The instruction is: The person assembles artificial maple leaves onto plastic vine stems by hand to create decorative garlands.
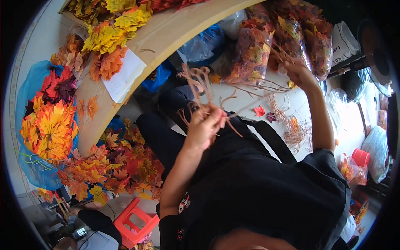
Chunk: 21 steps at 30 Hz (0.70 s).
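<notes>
Above my lap, my left hand (204, 127) is closed around a bunch of thin brown artificial stems (193, 85); their forked, curled ends stick out past the fingers. Out to the right, with the arm stretched away, my right hand (298, 73) is closed too. Brown stems (280, 53) run out from its fingers, somewhat smeared by motion. Just beyond that hand stand clear bags of autumn leaves (252, 54). Between the hands, more loose brown stems (258, 86) lie low near the bags, and a tangled heap of stems (293, 129) is on the white floor.
A curved wooden table (175, 35) at the left bears yellow leaves (118, 29) and white paper (125, 77). Piled leaves (121, 166) lie below it, near a blue bag (31, 89). A red stool (135, 223) and another person (98, 233) are lower left. A fan (375, 52) stands right.
</notes>
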Each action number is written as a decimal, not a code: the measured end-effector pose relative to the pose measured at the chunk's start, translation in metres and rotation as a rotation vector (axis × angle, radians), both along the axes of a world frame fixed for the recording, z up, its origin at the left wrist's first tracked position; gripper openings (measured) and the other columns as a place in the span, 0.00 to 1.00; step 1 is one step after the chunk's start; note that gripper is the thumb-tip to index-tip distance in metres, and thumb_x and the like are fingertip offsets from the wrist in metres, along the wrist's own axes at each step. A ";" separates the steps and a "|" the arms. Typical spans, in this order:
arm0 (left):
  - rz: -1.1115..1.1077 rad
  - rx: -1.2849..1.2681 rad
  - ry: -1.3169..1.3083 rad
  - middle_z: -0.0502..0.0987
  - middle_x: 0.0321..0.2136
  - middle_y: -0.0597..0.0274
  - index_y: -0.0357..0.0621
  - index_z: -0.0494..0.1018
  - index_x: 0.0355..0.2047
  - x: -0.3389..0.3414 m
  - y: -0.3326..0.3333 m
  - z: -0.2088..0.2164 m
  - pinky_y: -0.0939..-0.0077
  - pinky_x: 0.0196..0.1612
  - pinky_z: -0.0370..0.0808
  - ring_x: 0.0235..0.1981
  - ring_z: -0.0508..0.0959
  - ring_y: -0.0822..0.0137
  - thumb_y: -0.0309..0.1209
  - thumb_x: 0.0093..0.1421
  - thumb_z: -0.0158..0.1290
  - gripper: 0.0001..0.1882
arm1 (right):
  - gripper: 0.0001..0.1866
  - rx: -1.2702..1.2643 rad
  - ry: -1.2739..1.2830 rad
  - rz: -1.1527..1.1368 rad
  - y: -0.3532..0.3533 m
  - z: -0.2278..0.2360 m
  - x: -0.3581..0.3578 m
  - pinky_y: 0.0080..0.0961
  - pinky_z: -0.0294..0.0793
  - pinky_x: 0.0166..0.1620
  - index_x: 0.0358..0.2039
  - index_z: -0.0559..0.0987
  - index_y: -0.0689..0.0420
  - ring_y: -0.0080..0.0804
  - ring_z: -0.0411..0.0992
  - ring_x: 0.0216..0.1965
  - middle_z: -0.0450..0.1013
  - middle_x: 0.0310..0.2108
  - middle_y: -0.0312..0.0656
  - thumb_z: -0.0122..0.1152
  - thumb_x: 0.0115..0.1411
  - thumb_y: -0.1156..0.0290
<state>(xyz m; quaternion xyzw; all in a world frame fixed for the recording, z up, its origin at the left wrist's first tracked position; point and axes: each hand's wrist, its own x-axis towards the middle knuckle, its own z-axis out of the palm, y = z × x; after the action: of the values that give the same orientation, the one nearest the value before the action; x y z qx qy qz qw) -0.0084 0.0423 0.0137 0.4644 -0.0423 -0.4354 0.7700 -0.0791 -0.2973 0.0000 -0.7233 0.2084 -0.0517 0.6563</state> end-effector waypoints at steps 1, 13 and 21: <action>0.089 0.000 0.022 0.64 0.13 0.69 0.41 0.68 0.25 -0.007 -0.011 -0.006 0.91 0.13 0.49 0.11 0.58 0.83 0.31 0.60 0.46 0.09 | 0.08 0.089 0.076 0.007 -0.013 -0.005 -0.009 0.12 0.50 0.17 0.25 0.70 0.56 0.10 0.52 0.15 0.57 0.15 0.24 0.53 0.58 0.67; 0.449 -0.202 -0.154 0.59 0.12 0.71 0.46 0.64 0.24 0.020 0.013 0.016 0.89 0.13 0.51 0.10 0.54 0.81 0.36 0.61 0.45 0.11 | 0.07 0.332 -0.079 -0.653 -0.111 -0.050 -0.055 0.13 0.51 0.13 0.26 0.71 0.53 0.15 0.56 0.12 0.60 0.13 0.27 0.47 0.60 0.67; 0.367 -0.240 0.013 0.62 0.13 0.70 0.44 0.64 0.24 0.008 0.010 -0.004 0.89 0.14 0.53 0.10 0.55 0.82 0.34 0.62 0.44 0.10 | 0.08 -0.861 -0.033 -0.542 -0.115 0.028 0.023 0.25 0.67 0.30 0.30 0.76 0.57 0.28 0.68 0.26 0.71 0.26 0.40 0.55 0.54 0.67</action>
<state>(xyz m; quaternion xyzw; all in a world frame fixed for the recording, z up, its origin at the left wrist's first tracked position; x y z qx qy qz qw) -0.0006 0.0528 0.0099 0.3667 -0.0038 -0.2827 0.8864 -0.0562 -0.4125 0.0283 -0.8473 0.3380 -0.3127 0.2648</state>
